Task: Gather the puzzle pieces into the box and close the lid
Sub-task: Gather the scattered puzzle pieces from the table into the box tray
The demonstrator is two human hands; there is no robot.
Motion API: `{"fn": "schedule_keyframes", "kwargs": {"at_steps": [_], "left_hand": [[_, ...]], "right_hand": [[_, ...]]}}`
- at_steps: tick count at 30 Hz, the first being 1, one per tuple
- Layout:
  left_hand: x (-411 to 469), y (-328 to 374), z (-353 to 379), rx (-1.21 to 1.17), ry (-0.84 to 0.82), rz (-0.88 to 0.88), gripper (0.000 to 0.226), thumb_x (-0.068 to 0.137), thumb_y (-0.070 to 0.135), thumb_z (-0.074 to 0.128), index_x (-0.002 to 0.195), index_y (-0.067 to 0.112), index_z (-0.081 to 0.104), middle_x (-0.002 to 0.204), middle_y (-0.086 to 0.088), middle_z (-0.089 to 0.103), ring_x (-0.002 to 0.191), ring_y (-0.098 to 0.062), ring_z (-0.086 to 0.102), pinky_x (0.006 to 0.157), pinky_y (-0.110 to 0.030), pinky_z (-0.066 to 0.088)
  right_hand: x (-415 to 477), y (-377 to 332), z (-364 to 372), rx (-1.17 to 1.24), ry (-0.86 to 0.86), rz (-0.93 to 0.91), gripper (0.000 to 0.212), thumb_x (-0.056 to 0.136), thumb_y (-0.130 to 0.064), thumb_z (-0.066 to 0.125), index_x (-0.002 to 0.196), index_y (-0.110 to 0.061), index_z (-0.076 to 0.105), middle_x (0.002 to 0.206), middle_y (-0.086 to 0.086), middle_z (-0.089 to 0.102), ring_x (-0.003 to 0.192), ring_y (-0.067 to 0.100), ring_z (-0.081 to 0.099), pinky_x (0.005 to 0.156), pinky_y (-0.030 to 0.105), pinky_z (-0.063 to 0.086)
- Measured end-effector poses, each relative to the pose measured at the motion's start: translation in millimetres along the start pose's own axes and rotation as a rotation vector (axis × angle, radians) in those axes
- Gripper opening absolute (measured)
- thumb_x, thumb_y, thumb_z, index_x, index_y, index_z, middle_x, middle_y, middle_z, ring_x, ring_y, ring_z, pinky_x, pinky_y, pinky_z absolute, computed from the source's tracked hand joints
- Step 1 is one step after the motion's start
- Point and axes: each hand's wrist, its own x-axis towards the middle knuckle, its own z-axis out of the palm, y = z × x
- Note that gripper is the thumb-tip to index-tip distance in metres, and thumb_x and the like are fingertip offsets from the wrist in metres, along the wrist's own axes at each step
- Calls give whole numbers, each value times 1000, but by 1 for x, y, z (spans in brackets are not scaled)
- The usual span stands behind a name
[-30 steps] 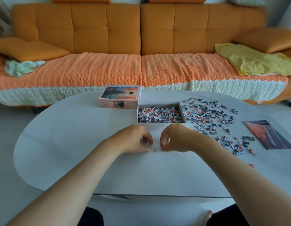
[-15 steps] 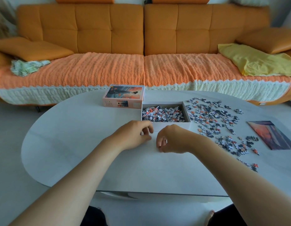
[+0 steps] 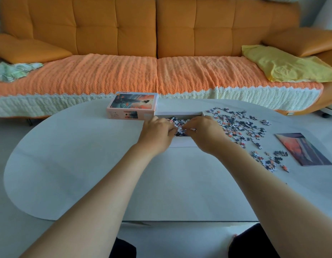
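Left hand (image 3: 157, 132) and right hand (image 3: 205, 132) reach over the box (image 3: 182, 143) — fingers curled, grasp impossible to tell.

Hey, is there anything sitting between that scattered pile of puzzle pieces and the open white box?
Nothing visible. The scattered blue and orange puzzle pieces lie directly right of the open white cardboard box. The left hand and right hand are over the box itself; the pink picture lid sits on its other side.
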Motion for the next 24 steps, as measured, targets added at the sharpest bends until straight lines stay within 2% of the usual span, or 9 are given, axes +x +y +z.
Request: {"fn": "schedule_keyframes", "kwargs": {"at_steps": [3, 5, 8, 13, 15, 18, 20, 22, 24], "left_hand": [[4, 8, 0, -40, 24, 1, 24, 96, 38, 52, 107, 30, 72, 112, 6, 65, 109, -24, 50, 92, -37, 35], [6, 19, -2, -68, 44, 38, 27, 95, 38, 55, 116, 28, 69, 116, 5, 63, 112, -22, 49, 95, -37, 36], [4, 42, 0, -118, 38, 115, 30, 93, 34, 59, 120, 24, 67, 117, 4, 62, 112, -21, 48, 96, -39, 40], [-4, 92, 12, -208, -13, 263, 31, 91, 26, 60, 121, 18, 65, 119, 0, 61, 113, -21, 49, 101, -37, 38], [-9, 119, 19, -242, -103, 305, 37, 93, 27, 58, 128, 17, 60, 127, 0, 57, 120, -19, 45, 105, -35, 36], [-13, 154, 37, -199, -276, 312, 56, 95, 38, 54, 145, 19, 41, 146, 1, 41, 136, -17, 30, 114, -36, 28], [-12, 169, 50, -128, -359, 297, 67, 96, 46, 49, 153, 21, 25, 160, 0, 21, 146, -18, 13, 120, -39, 15], [-9, 178, 61, -62, -466, 266, 78, 94, 56, 44, 156, 24, 9, 164, 1, -3, 149, -18, -6, 122, -39, 1], [-8, 182, 69, -21, -550, 237, 92, 88, 69, 42, 156, 24, -1, 162, 3, -16, 148, -17, -18, 121, -39, -5]], "right_hand": [[-1, 10, -1, 40, 85, -36, 23, 93, -19, 57, 107, -25, 75, 110, -3, 70, 105, 27, 54, 87, 39, 48], [-8, 20, -6, 52, 122, -18, 26, 92, -18, 56, 108, -27, 74, 113, -4, 68, 105, 25, 55, 89, 36, 47], [-33, 42, -15, 28, 112, 29, 25, 93, -18, 56, 111, -26, 71, 116, -4, 67, 107, 22, 55, 87, 32, 43], [-87, 84, -29, -61, 41, 148, 39, 95, -29, 54, 134, -22, 55, 140, 2, 52, 130, 26, 45, 107, 40, 36], [-108, 97, -34, -97, 5, 199, 48, 97, -35, 50, 142, -21, 44, 148, 5, 42, 136, 27, 36, 112, 42, 30], [-133, 116, -34, -191, -86, 314, 62, 97, -48, 41, 150, -21, 25, 158, 7, 22, 146, 27, 15, 118, 41, 13], [-141, 128, -31, -220, -136, 422, 73, 95, -62, 29, 153, -21, 14, 162, 8, 7, 149, 27, 0, 119, 43, 2], [-144, 136, -29, -208, -147, 480, 76, 93, -67, 20, 154, -22, 8, 162, 10, -1, 149, 27, -8, 120, 44, -3], [-140, 139, -29, -199, -144, 500, 75, 94, -66, 17, 154, -23, 7, 162, 11, -3, 149, 27, -9, 120, 44, -4]]}}
